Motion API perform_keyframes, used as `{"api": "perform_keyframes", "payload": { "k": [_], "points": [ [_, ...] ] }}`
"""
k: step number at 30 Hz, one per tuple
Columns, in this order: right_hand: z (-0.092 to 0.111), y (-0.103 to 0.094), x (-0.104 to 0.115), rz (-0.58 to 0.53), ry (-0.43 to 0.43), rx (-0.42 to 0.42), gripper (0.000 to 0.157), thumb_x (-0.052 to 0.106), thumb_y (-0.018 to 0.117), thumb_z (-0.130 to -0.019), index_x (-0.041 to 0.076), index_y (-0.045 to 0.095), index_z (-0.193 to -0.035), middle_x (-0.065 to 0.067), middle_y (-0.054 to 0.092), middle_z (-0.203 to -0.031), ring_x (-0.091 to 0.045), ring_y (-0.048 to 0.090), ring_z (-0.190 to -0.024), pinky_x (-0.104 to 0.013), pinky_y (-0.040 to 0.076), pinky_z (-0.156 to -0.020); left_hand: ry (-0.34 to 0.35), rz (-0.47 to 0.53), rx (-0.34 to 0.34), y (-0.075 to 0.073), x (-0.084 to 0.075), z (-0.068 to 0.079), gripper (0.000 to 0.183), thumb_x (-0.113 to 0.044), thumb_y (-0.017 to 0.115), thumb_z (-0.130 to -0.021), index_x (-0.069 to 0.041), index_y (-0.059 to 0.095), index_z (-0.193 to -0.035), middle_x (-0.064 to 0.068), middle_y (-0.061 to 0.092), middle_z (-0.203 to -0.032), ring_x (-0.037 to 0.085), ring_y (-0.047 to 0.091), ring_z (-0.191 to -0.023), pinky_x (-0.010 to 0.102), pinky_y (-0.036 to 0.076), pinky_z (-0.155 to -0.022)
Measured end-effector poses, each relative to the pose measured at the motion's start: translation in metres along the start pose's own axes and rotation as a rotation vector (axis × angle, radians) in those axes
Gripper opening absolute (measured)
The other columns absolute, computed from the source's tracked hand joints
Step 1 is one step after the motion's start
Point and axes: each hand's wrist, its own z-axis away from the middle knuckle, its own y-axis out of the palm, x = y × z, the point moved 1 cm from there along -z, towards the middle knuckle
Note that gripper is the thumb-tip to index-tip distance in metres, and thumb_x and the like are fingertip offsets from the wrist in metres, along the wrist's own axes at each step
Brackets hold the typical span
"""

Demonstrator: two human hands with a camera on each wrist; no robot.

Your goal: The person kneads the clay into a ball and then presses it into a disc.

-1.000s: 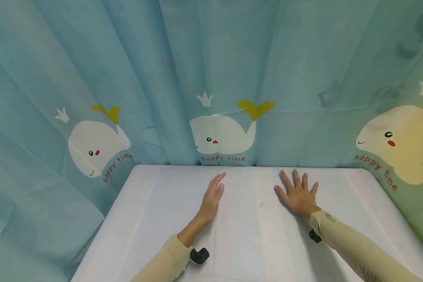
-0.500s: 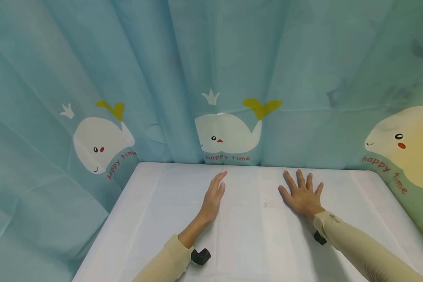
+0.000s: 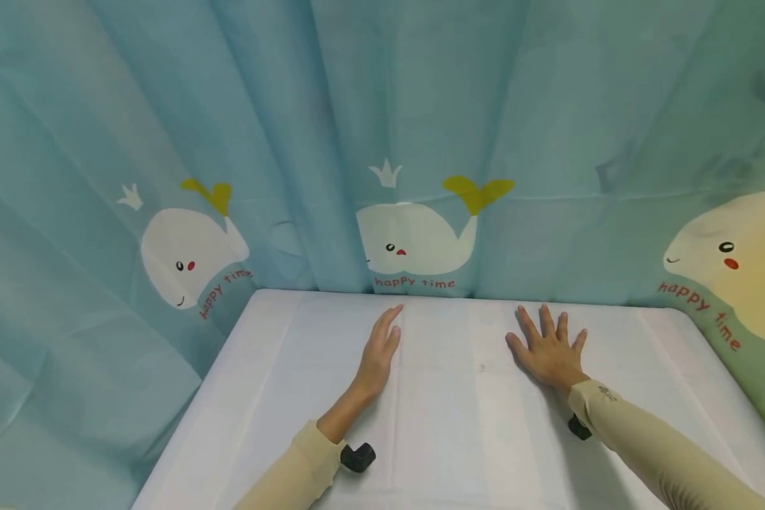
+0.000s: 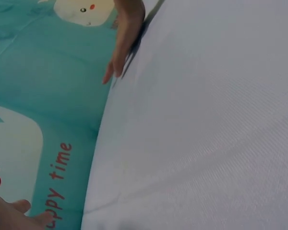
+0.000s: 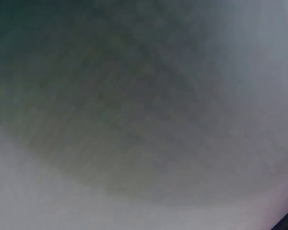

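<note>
My left hand [image 3: 376, 358] is held edge-on over the left-middle of the white-covered table [image 3: 446, 432], with straight fingers and nothing in it. Whether it touches the cover cannot be told. To the right, my right hand [image 3: 550, 360] rests palm down near the table's far edge, fingers spread, holding nothing. In the left wrist view, fingers of the left hand [image 4: 12, 211] show at the lower left, and the right hand [image 4: 128, 31] appears at the top. The right wrist view is a dark blur over a pale surface, with no fingers to be made out.
A blue-green curtain [image 3: 567, 241] with printed whales and "happy time" lettering hangs behind the table and along its sides. Dark wrist-worn devices, one on the left [image 3: 358, 458] and one on the right [image 3: 579, 428], sit beneath the beige sleeves.
The head view has turned slightly, so the curtain and table sit further right in it. My left hand has shifted a little left over the table; the right hand stays in place.
</note>
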Motion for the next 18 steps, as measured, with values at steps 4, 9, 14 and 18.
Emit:
{"api": "perform_keyframes", "payload": {
  "k": [4,9,14,18],
  "points": [
    [-0.002,0.002,-0.003,-0.018,0.01,0.014,0.085,0.069,0.03,-0.102,0.018,0.009,-0.166,-0.032,-0.003,-0.166,-0.062,-0.016,-0.146,-0.078,-0.025,-0.102,0.003,-0.01,-0.004,-0.002,0.003,0.0,0.052,-0.03,0.034,-0.111,-0.009,0.038,-0.158,0.015,0.031,-0.164,0.035,0.023,-0.154,0.059,0.015,-0.123],
    [-0.006,-0.002,-0.001,-0.094,0.012,0.045,0.086,0.069,0.03,-0.102,0.017,0.006,-0.166,-0.034,-0.005,-0.165,-0.061,-0.02,-0.145,-0.078,-0.026,-0.1,-0.008,-0.036,-0.001,-0.003,0.007,-0.003,0.053,-0.033,0.036,-0.111,-0.008,0.038,-0.158,0.015,0.032,-0.164,0.035,0.024,-0.154,0.058,0.016,-0.123],
    [-0.01,-0.008,0.002,-0.17,0.01,0.055,0.087,0.07,0.031,-0.102,0.018,0.004,-0.167,-0.034,-0.004,-0.165,-0.062,-0.019,-0.145,-0.081,-0.021,-0.101,-0.012,-0.086,0.02,-0.004,0.011,-0.008,0.055,-0.035,0.04,-0.11,-0.009,0.037,-0.159,0.015,0.031,-0.164,0.034,0.024,-0.154,0.059,0.018,-0.122],
    [-0.012,-0.02,0.004,-0.186,-0.027,0.014,0.085,0.067,0.036,-0.103,0.02,0.006,-0.167,-0.034,0.003,-0.165,-0.064,-0.009,-0.146,-0.084,-0.011,-0.103,-0.011,-0.112,0.033,-0.008,0.012,-0.01,0.057,-0.037,0.044,-0.109,-0.012,0.036,-0.16,0.014,0.03,-0.165,0.034,0.022,-0.154,0.059,0.018,-0.122]
  ]
}}
